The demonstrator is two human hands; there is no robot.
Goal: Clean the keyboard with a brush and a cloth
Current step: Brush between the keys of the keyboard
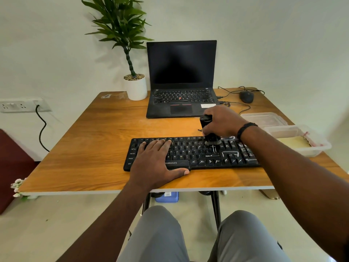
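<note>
So the black keyboard [192, 153] sits along the near edge of the wooden worktop [90, 140], a bit right of the middle. The left hand [156, 159] lies flat on its left half, fingers straight across the keys and the thumb stretched along the front edge by the space bar. The right hand [220, 122] is wrapped around a black brush [208, 129], held upright with the bristles down on the top rows of keys, right of centre. The keys under and right of the brush have white streaks and specks all over them.

Stuff around it: an open black laptop [181, 80] with a dark screen stands at the far edge, just behind the brush hand. A potted plant [135, 86] in a white pot is just beside the laptop on its left. A dark mouse [246, 96] sits near the far right corner with thin cables [230, 91] running from it toward the laptop. Along the right edge there's a clear plastic tub [309, 142] with something pale yellow inside, partly hidden by the right forearm, and a clear lid [264, 119] lying just behind it. I can't make out a cloth for sure.

On the wall to the left there's a socket strip [20, 105] with a black cord hanging down.
</note>
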